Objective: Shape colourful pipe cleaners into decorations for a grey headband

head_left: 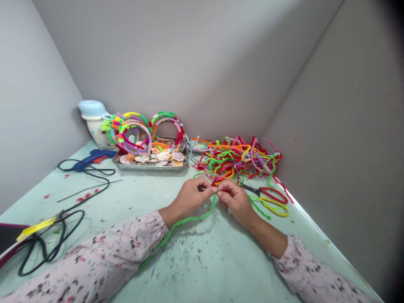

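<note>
My left hand and my right hand meet at the middle of the pale green table, fingertips pinched together. Between them they grip a green pipe cleaner, which trails down and left across the table past my left forearm. A small red piece shows at my right fingertips; how it joins the green one is unclear. Just behind my hands lies a tangled pile of coloured pipe cleaners.
Red-and-yellow-handled scissors lie right of my right hand. A metal tray holds shells and wrapped headbands. A blue glue gun with black cord, a white-and-blue container and fluff scraps are on the left. Grey walls enclose the table.
</note>
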`<state>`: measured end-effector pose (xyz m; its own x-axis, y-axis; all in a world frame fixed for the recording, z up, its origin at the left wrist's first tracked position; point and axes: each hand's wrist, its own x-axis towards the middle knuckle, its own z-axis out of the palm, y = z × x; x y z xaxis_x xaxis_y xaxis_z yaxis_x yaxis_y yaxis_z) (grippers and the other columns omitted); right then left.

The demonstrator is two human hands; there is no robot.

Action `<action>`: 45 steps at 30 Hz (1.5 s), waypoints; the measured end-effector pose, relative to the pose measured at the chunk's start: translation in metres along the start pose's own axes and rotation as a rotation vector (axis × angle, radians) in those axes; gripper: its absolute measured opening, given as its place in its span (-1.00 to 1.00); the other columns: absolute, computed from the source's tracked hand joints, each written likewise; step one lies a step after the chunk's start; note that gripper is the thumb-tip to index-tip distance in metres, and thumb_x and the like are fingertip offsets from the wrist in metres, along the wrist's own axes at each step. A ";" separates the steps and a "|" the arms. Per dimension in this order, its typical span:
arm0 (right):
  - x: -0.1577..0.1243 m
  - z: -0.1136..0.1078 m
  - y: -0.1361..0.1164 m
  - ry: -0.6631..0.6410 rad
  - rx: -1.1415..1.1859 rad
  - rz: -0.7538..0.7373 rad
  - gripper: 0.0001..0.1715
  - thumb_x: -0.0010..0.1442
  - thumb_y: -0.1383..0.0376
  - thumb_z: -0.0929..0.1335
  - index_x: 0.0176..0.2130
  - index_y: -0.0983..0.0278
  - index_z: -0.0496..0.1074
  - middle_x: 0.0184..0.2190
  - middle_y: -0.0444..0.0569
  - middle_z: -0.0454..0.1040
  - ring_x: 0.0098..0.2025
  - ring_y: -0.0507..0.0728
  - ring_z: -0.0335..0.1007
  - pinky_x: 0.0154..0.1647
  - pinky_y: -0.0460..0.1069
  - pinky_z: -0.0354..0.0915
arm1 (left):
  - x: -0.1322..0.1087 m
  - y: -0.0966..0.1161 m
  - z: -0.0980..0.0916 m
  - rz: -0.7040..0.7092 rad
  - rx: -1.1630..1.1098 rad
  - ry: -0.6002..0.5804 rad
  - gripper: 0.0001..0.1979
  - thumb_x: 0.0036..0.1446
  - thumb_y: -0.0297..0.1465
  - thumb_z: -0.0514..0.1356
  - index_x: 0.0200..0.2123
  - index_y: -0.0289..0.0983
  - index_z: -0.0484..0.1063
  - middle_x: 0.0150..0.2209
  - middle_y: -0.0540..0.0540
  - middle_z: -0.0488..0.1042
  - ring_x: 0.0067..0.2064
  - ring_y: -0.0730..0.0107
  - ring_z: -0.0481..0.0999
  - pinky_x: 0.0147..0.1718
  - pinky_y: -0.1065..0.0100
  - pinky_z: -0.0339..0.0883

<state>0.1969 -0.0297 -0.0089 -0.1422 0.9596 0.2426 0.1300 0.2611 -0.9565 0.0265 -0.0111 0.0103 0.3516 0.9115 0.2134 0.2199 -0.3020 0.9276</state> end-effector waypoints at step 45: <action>0.001 0.001 -0.004 0.018 0.125 0.066 -0.90 0.07 0.26 0.34 -0.41 0.23 0.32 -0.72 -0.29 0.20 -0.69 -0.05 0.08 -0.67 -0.13 0.04 | -0.004 0.009 -0.006 0.241 0.313 -0.052 -0.93 0.15 -0.42 0.10 -0.33 -0.28 0.36 -0.36 -0.03 0.39 -0.34 0.42 0.33 -0.38 0.41 0.17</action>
<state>0.1953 -0.0300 -0.0049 -0.1201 0.9762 0.1806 0.0147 0.1837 -0.9829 0.0217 -0.0162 0.0195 0.4709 0.7909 0.3907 0.3890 -0.5837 0.7127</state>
